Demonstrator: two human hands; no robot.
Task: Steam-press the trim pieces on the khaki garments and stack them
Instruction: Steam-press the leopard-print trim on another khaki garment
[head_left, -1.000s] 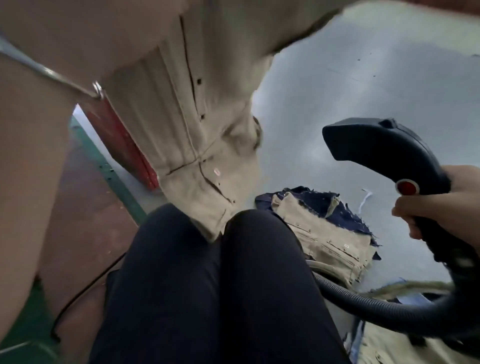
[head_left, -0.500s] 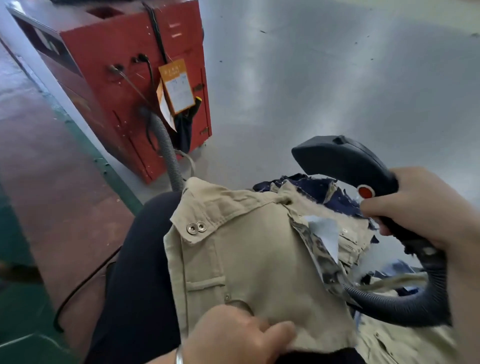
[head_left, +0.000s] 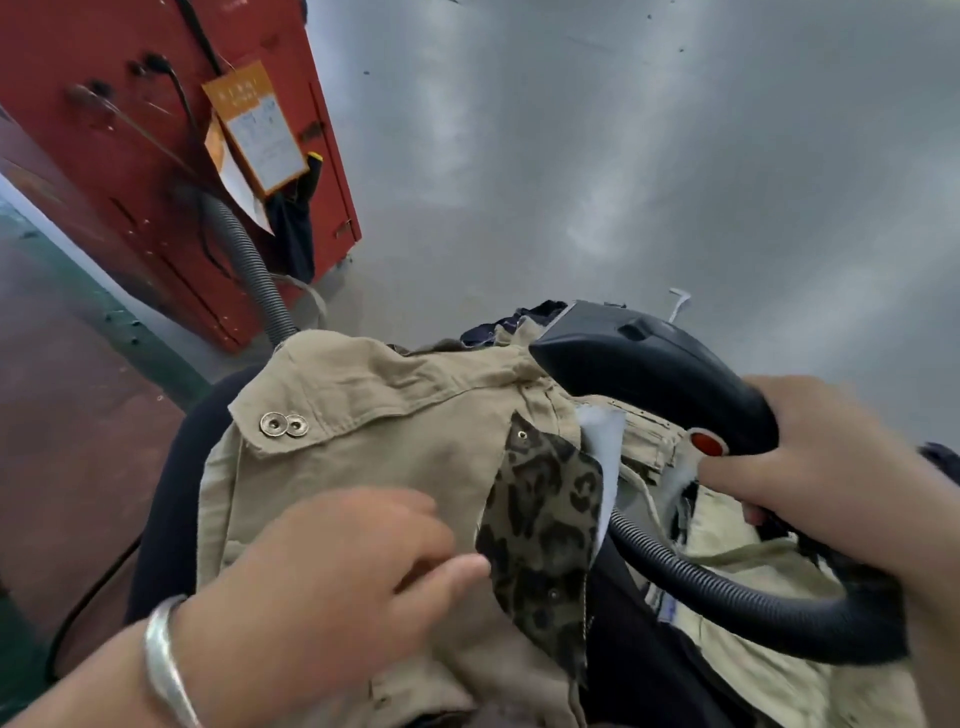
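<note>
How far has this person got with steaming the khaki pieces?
Done: hard to say; some khaki pieces lie heaped at the right, pressed or not I cannot tell. In hand: one khaki garment lies across the lap, the left hand flat beside its leopard-print trim, while the right hand grips the steamer, raised off the cloth. Left: pressing this trim and stacking it.

Soft, dim daylight — pale glare streaks the grey floor (head_left: 623, 156); wide-angle bending at edges, left hand (head_left: 332, 587) motion-blurred.
</note>
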